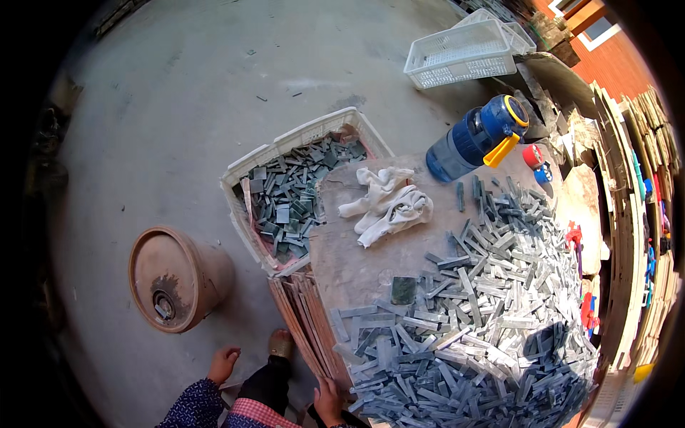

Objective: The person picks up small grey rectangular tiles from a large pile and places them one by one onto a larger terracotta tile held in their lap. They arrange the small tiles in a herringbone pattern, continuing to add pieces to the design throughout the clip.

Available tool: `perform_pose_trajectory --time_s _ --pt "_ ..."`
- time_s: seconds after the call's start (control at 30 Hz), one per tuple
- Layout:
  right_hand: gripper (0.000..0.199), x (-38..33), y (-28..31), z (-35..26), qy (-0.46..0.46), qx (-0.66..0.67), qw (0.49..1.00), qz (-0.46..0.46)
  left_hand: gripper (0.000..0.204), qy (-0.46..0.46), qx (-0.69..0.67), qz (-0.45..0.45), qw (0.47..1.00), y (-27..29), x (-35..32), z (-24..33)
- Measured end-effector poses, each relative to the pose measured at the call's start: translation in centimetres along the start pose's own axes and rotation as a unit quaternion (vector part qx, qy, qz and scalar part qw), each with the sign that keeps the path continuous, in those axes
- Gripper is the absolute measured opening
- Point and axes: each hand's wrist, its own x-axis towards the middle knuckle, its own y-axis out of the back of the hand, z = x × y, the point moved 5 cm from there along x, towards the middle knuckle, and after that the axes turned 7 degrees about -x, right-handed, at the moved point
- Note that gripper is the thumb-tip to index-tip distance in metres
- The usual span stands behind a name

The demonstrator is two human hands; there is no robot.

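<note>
My left hand (223, 365) hangs over the floor at the lower left, nearest the round clay-coloured bucket (207, 278). It holds nothing I can see, its fingers loosely bent and slightly apart. At the near edge of the worktable (357, 271), my right hand (328, 401) rests by the lower end of a stack of thin reddish boards (307, 321), thumb and fingers apart. Beside it, a broad heap of grey stone strips (457, 349) covers the table's right and near parts. One dark green square tile (403, 290) lies at the heap's left edge.
White work gloves (392, 207) lie crumpled on the table, near a blue water bottle (474, 139) with a yellow handle. A white crate (235, 171) of greenish stone pieces stands beyond the boards. More white crates (460, 53) are at the far right, and stacked slabs (621, 235) line the right.
</note>
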Motion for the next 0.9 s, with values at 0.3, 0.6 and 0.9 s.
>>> perform_pose_trajectory --time_s 0.3,0.6,0.9 --pt "0.019 -5.9 -0.5 5.9 0.060 -0.053 0.996 0.034 0.060 -0.322 0.222 0.109 0.914 -12.3 6.8 9.6" --pt "0.039 -27.0 0.7 4.3 0.042 -0.027 0.999 -0.018 0.056 -0.291 0.178 -0.069 0.938 -13.1 -10.7 3.6" --pt "0.028 -50.3 -2.9 0.5 0.044 -0.009 0.988 -0.146 0.041 -0.025 -0.190 -0.335 0.922 -7.7 -35.9 -9.7"
